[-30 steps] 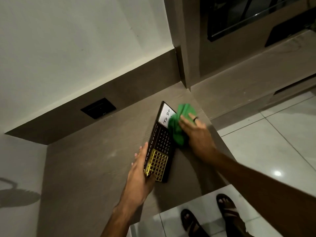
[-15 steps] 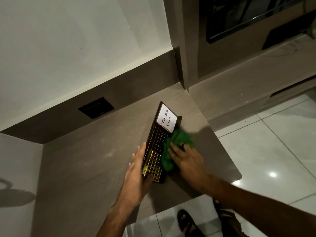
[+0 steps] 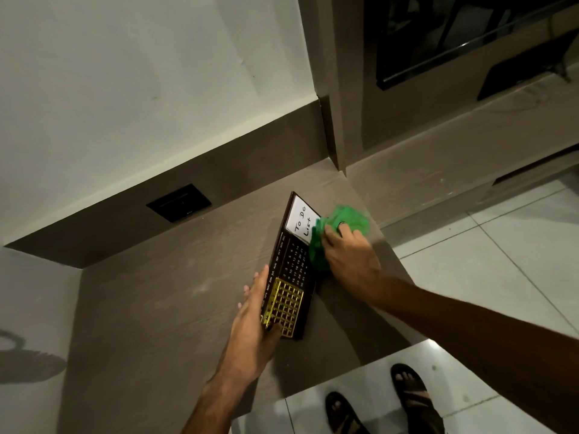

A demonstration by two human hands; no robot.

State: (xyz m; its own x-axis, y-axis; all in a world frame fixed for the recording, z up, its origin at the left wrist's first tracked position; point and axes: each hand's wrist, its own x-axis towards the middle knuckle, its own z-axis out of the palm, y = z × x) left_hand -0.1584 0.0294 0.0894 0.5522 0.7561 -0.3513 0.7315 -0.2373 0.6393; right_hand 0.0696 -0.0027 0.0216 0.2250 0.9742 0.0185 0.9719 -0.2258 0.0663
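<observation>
The calendar board is gripped at its near edge by the left hand. The green cloth is clutched in the right hand at its far-right edge, by the worktop rim.

One dark brown rectangular calendar board: white card at its top end is reading "To Do List" in black handwriting; month abbreviations MAY to DEC are running along its left edge, date numerals up to 31 beside them.

Dim room: brown wood-grain counter against a white wall, glossy pale floor tiles
</observation>
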